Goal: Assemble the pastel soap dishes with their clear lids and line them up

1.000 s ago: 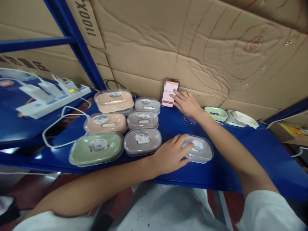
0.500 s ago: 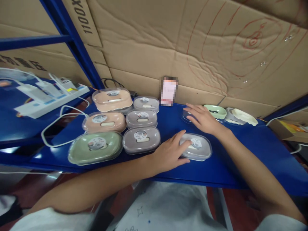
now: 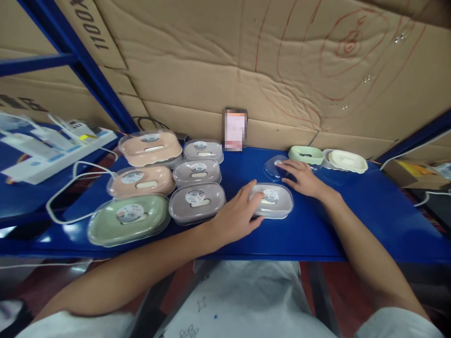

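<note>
At a blue shelf (image 3: 352, 206) backed by creased cardboard (image 3: 218, 61), we rest our left hand (image 3: 235, 217) on the near left end of a pale grey soap box (image 3: 273, 201) with a clear lid and a round printed label, fingers loosely curved over its edge and thumb along the front, not clamped around it. The box lies flat near the shelf's front edge, just right of centre. Our right hand (image 3: 302, 177) lies flat behind it, fingers spread and fingertips touching a loose clear lid (image 3: 274, 168) that sits on the shelf beside the box.

To the left, six more lidded boxes stand in two rows: a green box (image 3: 128, 218) nearest us, two peach boxes (image 3: 141, 180) behind it, the farthest stacked higher, and three mauve-grey boxes (image 3: 196, 202) alongside. Each holds its coloured tray sealed under clear plastic with a label on top. Beyond our right hand, an open green tray (image 3: 306, 154) and a cream tray (image 3: 347, 160) in a grey base sit uncovered; we cannot tell whether anything lies in them. A phone (image 3: 235, 130) leans upright against the cardboard, and a white power strip (image 3: 52, 148) with cable lies far left.
</note>
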`<state>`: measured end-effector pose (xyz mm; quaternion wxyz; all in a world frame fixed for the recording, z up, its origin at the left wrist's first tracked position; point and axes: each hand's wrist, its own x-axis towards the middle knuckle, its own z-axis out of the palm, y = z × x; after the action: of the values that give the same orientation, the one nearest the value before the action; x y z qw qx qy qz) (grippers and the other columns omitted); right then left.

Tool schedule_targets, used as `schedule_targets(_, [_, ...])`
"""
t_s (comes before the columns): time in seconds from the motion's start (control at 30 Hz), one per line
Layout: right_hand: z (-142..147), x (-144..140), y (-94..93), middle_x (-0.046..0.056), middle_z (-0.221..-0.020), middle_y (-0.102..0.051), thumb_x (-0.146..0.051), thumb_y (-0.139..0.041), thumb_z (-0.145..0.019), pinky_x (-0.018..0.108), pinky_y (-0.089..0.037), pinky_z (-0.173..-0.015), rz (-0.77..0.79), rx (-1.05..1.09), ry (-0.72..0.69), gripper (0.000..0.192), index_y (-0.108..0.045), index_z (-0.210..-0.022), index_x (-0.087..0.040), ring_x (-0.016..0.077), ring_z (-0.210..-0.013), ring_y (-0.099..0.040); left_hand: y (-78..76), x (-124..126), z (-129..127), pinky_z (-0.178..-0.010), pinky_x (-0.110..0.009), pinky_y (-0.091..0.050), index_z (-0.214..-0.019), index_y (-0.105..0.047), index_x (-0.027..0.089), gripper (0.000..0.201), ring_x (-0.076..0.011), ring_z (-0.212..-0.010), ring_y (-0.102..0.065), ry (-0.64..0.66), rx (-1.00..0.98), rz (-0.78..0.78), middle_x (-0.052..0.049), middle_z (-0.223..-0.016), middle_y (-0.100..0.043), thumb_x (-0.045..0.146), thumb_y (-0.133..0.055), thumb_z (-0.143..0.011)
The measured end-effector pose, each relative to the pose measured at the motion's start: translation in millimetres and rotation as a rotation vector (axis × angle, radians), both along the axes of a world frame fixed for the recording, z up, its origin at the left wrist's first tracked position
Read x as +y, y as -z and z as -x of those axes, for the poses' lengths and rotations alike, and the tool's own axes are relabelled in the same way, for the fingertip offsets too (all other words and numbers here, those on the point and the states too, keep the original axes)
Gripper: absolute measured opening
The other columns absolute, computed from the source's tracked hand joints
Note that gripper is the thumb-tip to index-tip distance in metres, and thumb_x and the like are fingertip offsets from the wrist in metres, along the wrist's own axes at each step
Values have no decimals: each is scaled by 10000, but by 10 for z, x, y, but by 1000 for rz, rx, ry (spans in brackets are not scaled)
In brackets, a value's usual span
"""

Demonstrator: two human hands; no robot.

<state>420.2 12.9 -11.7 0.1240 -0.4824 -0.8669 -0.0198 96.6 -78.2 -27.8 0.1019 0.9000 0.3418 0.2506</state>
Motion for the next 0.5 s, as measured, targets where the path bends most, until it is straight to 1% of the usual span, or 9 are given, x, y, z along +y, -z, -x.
schedule_targets(0.07, [19, 5, 34, 165, -1543, -596, -492, -541, -1063, 616, -428, -1175, 6, 11, -2, 558, -542, -1575, -269, 368, -1436, -547, -5, -28, 0, -1183, -589, -531, -1428, -483, 181, 565, -420, -1542, -474, 20, 4, 10, -270, -1647, -405, 293, -778, -959])
schedule_targets(0.13, [38, 6, 75, 179, -1520, -599, -528, -536, -1061, 614, -451, -1148, -5, 16, 15, 578, -544, -1574, -262, 380, -1406, -565, -30, -68, -6, -1184, -583, -533, -1426, -499, 196, 551, -405, -1535, -488, 55, -1, 6, -249, -1643, -429, 312, -782, -968])
schedule_targets(0.2, [54, 5, 112, 184, -1528, -587, -541, -513, -1066, 616, -462, -1132, -15, 19, 28, 585, -538, -1578, -259, 390, -1395, -568, -98, -106, -4, -1194, -589, -525, -1440, -507, 207, 531, -399, -1543, -479, 91, -10, -41, -240, -1661, -423, 322, -762, -988])
schedule_targets(0.27, [60, 5, 135, 182, -1540, -582, -543, -495, -1071, 606, -468, -1130, -19, 19, 33, 587, -537, -1579, -252, 387, -1396, -571, -218, -129, 35, -1213, -606, -503, -1466, -504, 212, 523, -403, -1558, -457, 97, -20, -124, -240, -1692, -391, 317, -734, -1009])
schedule_targets(0.3, [54, 9, 135, 178, -1542, -586, -542, -488, -1073, 601, -469, -1133, -20, 17, 33, 583, -541, -1576, -252, 383, -1403, -571, -295, -132, 80, -1222, -612, -493, -1482, -497, 220, 523, -404, -1563, -451, 75, -23, -162, -233, -1706, -375, 314, -720, -1018])
schedule_targets(0.37, [6, 23, 99, 161, -1555, -592, -549, -480, -1074, 597, -462, -1145, -23, 16, 40, 570, -556, -1563, -268, 377, -1430, -560, -458, -119, 234, -1229, -613, -490, -1501, -485, 245, 518, -396, -1559, -459, -21, -36, -224, -208, -1714, -378, 321, -697, -1035])
schedule_targets(0.43, [-108, 37, 3, 159, -1589, -573, -570, -478, -1069, 624, -434, -1167, -40, 25, 71, 581, -559, -1561, -272, 391, -1469, -529, -600, -87, 474, -1231, -597, -493, -1501, -480, 267, 506, -374, -1541, -490, -157, -50, -272, -174, -1692, -421, 353, -684, -1046])
schedule_targets(0.5, [-298, 27, -147, 165, -1621, -544, -602, -485, -1056, 645, -393, -1197, -78, 46, 164, 615, -553, -1564, -262, 405, -1502, -492, -686, -51, 772, -1229, -576, -497, -1484, -485, 269, 505, -353, -1521, -520, -303, -60, -319, -145, -1652, -475, 400, -693, -1043])
